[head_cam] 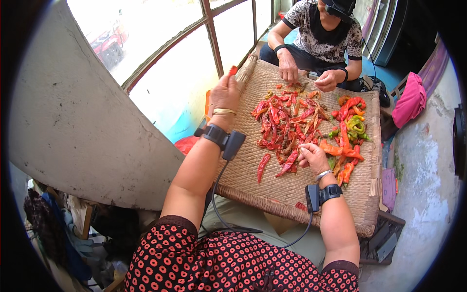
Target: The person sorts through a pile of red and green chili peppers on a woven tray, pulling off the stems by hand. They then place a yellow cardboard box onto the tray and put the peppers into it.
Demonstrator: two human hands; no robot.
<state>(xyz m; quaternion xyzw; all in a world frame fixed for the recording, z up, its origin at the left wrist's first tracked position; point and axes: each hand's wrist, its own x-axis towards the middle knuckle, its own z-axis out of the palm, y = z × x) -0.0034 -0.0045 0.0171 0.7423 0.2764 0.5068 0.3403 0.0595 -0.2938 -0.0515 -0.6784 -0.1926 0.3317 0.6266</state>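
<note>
My left hand [224,95], raised over the left edge of a woven straw tray [240,182], grips a red chili pepper [233,70] whose tip shows above the fingers. Lower right, my right hand [314,158] hovers at the near side of a heap of wrinkled, drying red chilies [273,120]; its thumb and forefinger are pinched together, and I cannot tell whether something small is between them. Beyond it lies a separate pile of fresher, larger peppers [343,148], red, orange and green. Closer to me, one dried red chili [263,167] lies apart from the heap.
Across the tray sits another person [321,40], both hands over the heap's far side. A window [175,73] and a pale wall [73,109] bound the left. A pink cloth [411,100] hangs at right. Cables [215,199] run from my wrist devices.
</note>
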